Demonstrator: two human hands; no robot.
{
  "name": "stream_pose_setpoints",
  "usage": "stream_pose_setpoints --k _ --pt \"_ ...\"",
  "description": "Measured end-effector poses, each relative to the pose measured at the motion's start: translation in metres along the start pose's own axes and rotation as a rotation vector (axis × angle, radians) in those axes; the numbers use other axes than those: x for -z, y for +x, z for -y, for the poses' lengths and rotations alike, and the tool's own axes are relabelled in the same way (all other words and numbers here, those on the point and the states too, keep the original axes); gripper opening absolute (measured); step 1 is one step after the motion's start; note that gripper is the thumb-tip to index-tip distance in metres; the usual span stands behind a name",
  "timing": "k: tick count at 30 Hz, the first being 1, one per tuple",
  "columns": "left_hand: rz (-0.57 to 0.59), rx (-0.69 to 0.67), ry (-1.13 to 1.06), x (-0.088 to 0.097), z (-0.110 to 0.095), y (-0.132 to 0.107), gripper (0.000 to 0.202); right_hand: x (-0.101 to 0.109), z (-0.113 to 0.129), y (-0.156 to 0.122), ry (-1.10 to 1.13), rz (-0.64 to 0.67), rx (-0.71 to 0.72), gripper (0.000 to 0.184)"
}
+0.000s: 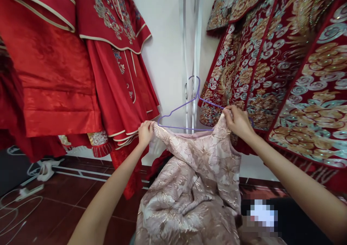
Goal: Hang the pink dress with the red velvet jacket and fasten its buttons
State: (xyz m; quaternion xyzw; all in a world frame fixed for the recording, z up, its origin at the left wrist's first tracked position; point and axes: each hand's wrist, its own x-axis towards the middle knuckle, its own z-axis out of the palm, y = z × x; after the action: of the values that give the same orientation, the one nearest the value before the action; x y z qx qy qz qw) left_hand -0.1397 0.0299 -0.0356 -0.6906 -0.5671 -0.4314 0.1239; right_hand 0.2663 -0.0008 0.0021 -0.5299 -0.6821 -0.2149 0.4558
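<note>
A pale pink brocade dress point(189, 187) with a shiny floral pattern is stretched between my two hands, its bodice raised and its skirt bunched below. My left hand point(145, 133) is closed on the dress's left shoulder strap. At the other strap, my right hand point(238, 121) pinches the cloth close to the arm of a purple hanger point(181, 104). The hanger spans the neckline, with its hook upright in front of the white rack poles. Its right end shows just past my right hand. The fingertips of both hands are partly hidden.
Red garments point(108, 75) hang on the left, embroidered dark red ones point(260, 68) on the right. White poles point(189, 50) stand between them against a pale wall. Lower left, white shoes point(45, 171), a power strip point(29, 192) and loose cables lie near the tiled floor point(65, 216).
</note>
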Motion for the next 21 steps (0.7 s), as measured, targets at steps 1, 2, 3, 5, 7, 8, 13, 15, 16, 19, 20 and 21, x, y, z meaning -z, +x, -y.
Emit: stream_pose_setpoints --k 1,2,3,5,7,8,13,15,16,19,20,21 --pt "-0.018 -0.018 -0.025 0.0 -0.005 0.004 0.037 0.0 -0.001 0.0 -0.002 0.003 0.001 0.025" --pt "-0.033 -0.04 -0.051 0.0 -0.01 0.009 0.036 0.0 -0.001 0.0 -0.004 0.007 0.004 0.025" --pt "-0.04 -0.066 -0.074 0.0 -0.014 0.015 0.035 0.001 -0.001 0.001 -0.004 0.012 0.009 0.026" --pt "-0.033 -0.12 -0.109 -0.001 -0.021 0.026 0.033 0.003 -0.001 0.001 -0.002 0.017 0.02 0.026" --pt "-0.022 -0.15 -0.125 -0.003 -0.021 0.032 0.031 0.005 -0.001 0.001 0.0 0.013 0.028 0.026" --pt "-0.022 -0.145 -0.124 -0.004 -0.018 0.032 0.031 0.005 -0.001 0.001 0.001 0.009 0.031 0.025" --pt "-0.03 -0.043 -0.065 -0.006 0.015 0.013 0.033 0.004 0.0 0.001 0.007 -0.005 0.031 0.024" --pt "-0.026 -0.036 -0.051 -0.007 0.025 0.007 0.034 0.003 0.001 0.002 0.012 -0.004 0.023 0.023" --pt "-0.026 -0.034 -0.047 -0.008 0.028 0.005 0.035 0.003 0.001 0.002 0.011 -0.002 0.019 0.023" --pt "-0.018 -0.026 -0.038 -0.009 0.032 0.005 0.036 0.003 0.002 0.003 0.007 0.005 0.021 0.023" --pt "-0.01 -0.029 -0.035 -0.009 0.033 0.005 0.036 0.003 0.002 0.003 0.005 0.005 0.024 0.024" --pt "-0.001 -0.035 -0.032 -0.008 0.033 0.006 0.036 0.004 0.002 0.003 0.004 0.007 0.026 0.025"
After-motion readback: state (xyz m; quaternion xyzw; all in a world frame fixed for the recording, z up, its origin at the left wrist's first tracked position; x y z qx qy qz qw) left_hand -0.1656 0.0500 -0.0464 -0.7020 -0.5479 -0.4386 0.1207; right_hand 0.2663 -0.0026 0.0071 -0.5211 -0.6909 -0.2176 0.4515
